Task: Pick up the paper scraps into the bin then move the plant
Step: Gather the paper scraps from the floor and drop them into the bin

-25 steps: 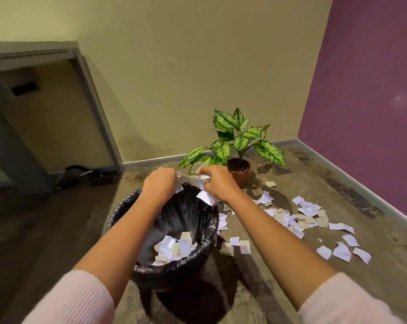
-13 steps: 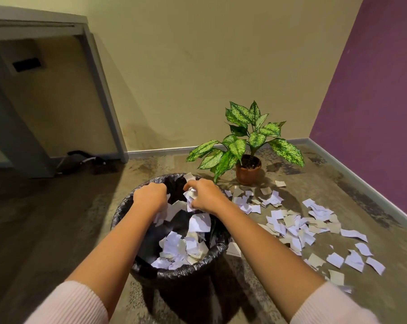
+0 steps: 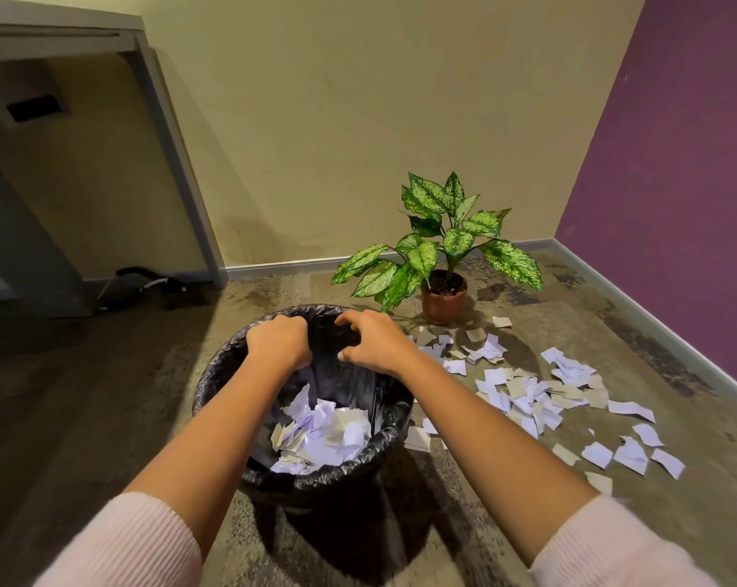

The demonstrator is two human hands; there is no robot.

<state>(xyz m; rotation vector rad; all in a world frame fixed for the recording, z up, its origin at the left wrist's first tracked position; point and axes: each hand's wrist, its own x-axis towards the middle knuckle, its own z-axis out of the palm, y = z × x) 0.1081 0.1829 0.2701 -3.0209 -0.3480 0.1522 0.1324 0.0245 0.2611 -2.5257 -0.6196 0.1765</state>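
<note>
Paper scraps (image 3: 322, 434) lay heaped in the bin (image 3: 337, 480) beneath hands poised there for dropping: right hand (image 3: 377, 343) loosely spread, empty; left hand (image 3: 278, 343) curled, contents hidden.

Warm dim light, perhaps from overhead, casts soft shadows; edges bow

Paper scraps (image 3: 328, 434) lie inside the black-lined bin (image 3: 341, 480) and scattered beside it, near the upright potted plant (image 3: 426, 256).
</note>
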